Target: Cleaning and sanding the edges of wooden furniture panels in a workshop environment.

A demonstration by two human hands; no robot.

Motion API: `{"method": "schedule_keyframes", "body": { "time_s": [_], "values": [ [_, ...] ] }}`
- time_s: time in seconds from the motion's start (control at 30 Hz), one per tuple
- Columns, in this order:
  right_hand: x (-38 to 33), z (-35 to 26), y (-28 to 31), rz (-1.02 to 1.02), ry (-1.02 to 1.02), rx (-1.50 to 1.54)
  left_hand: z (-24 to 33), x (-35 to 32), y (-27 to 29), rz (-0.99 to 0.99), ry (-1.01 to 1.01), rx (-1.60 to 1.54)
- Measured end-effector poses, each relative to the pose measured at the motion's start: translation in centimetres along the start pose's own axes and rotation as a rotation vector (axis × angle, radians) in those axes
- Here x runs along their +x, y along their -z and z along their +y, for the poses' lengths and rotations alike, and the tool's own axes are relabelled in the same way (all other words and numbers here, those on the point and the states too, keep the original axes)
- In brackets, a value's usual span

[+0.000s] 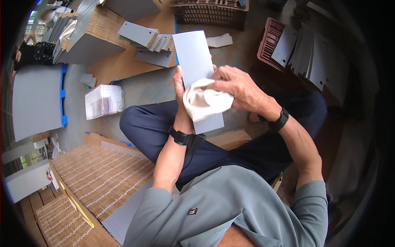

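A long light-grey panel (192,53) is tilted in front of me above my lap. My left hand (180,84) grips it from beneath, the thumb along its left edge and fingertips showing at the right edge. Bunched white cloth (207,101) lies against the panel's lower half. My right hand (236,84) pinches that cloth between thumb and fingers, pressing it over the panel's face. The cloth covers part of the panel, and most of the left hand's fingers are hidden behind it.
Several grey drilled panels (140,33) lie on a brown board ahead-left, beside a tall stack (101,35). More panels (308,53) stand by a reddish crate (269,43) at right. A brown basket (210,16) is ahead. A white box (105,101) sits left; another person (35,51) is far left.
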State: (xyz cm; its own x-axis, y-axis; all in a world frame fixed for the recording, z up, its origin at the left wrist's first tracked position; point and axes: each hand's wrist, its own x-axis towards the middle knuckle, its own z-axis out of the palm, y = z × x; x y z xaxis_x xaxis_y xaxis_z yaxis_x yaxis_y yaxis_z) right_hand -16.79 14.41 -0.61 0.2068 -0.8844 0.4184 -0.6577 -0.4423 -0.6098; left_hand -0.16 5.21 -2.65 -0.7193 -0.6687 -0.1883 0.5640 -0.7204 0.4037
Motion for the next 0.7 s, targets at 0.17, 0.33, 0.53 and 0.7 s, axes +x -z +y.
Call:
{"method": "schedule_keyframes", "body": {
  "time_s": [0.17,0.33,0.53,0.7],
  "values": [
    [3.3,4.5,1.5,0.386,-0.258,-0.145,-2.0,-1.5,0.5,-0.075,0.206,0.111],
    [3.3,8.9,1.6,0.493,-0.549,-0.109,-2.5,-1.8,0.8,-0.140,0.254,-0.012],
    [2.4,8.8,1.9,0.544,-0.636,0.342,-1.3,-0.6,3.6,0.300,0.203,0.371],
    [2.9,6.7,2.7,0.413,-0.547,0.326,-1.1,-0.3,5.5,0.286,0.007,0.406]
  ]
}}
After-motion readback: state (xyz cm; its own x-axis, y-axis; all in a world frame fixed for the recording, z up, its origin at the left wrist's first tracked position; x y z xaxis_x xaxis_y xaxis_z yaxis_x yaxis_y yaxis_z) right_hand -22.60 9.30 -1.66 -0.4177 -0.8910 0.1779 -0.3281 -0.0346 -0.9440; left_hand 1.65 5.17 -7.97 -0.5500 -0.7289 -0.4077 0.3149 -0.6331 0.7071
